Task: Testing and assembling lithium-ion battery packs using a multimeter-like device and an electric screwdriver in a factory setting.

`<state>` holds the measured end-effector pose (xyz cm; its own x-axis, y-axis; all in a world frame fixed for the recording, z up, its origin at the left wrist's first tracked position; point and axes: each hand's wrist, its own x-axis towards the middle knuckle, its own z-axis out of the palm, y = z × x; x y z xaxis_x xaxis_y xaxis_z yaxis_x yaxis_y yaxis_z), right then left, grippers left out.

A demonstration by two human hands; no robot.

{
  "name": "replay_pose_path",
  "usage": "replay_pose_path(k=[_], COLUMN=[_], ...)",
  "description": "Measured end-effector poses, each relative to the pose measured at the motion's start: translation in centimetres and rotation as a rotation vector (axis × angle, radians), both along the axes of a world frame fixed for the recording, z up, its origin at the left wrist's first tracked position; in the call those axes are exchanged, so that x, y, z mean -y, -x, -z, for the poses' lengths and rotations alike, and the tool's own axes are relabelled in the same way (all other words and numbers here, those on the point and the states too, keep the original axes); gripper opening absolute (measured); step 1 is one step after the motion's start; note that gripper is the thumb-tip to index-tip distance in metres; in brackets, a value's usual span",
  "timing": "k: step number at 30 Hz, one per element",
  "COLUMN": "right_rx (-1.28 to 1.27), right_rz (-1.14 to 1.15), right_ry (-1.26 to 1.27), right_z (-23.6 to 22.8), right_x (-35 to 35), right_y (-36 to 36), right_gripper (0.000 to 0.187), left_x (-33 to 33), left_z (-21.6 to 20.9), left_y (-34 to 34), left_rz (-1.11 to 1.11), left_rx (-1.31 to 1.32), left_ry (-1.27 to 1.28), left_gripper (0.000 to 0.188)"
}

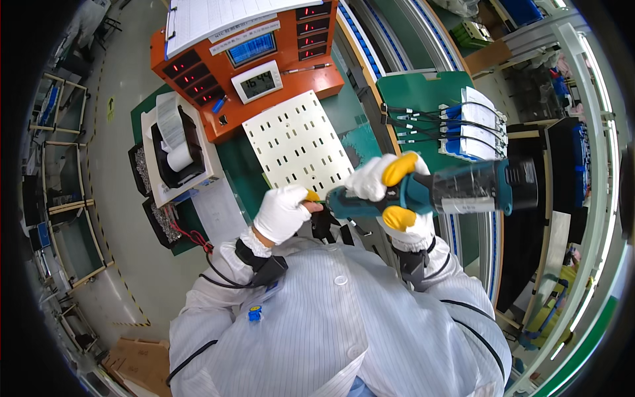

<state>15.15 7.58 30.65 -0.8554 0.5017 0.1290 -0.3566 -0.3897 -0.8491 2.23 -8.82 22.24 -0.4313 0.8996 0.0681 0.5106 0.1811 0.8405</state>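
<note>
My right hand (390,182), in a white glove with yellow fingertips, is wrapped round a teal cordless screwdriver (456,192). The tool lies sideways, its clear-sleeved battery end pointing right and its nose pointing left. Close to that nose, my left hand (283,215) is closed in a pinch; its glove leaves a fingertip bare. What the left fingers hold, if anything, is too small to make out. Just beyond both hands lies a cream panel (301,139) with rows of slots. Dark parts (322,225) show under the screwdriver's nose, partly hidden by my hands.
Behind the panel stands an orange console (221,126) with red displays and a white digital clock (258,82). A label printer (178,149) and bins of small metal parts (165,221) are at left. On the right, a green board (417,89) holds blue-and-white blocks with black cables (473,126).
</note>
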Motion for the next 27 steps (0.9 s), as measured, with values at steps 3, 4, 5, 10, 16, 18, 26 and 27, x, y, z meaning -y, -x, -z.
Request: replay_pose_path(k=[3,4,5,10,16,18,26,27], right_rx=[-0.082,-0.056,0.054,-0.114,0.017,0.048,0.139,0.148], right_rz=[-0.277,-0.362,-0.392,-0.251,-0.211,-0.198,-0.193,-0.197], right_ry=[-0.058,0.001,-0.175,-0.31,-0.29,-0.396,-0.497,-0.49], right_z=[-0.1,-0.1,0.4,4.0,4.0,4.3,4.4,4.5], right_x=[-1.5,-1.7,-2.4,0.0,2.4,2.4,3.4,3.6], right_y=[2.6,3.7,4.3,10.0,14.5,15.3,16.8,17.0], right_gripper=[0.046,0.049,0.048,0.042,0.037,0.037,0.034,0.034], left_x=[0.3,0.4,0.5,0.8,1.4,1.6,3.5,4.1], left_z=[-0.4,-0.1,-0.3,2.5,6.4,7.0,7.2,7.0], left_y=[2.3,3.0,3.5,6.5,9.8,10.1,9.4,9.4], left_rz=[-0.024,-0.052,-0.095,-0.337,-0.48,-0.498,-0.433,-0.434], left_rx=[0.07,0.192,0.088,-0.149,-0.416,-0.352,-0.264,-0.266], left_ry=[0.043,0.048,0.055,0.021,-0.068,-0.047,0.173,0.139], left_gripper=[0.017,0.017,0.019,0.025,0.033,0.033,0.04,0.042])
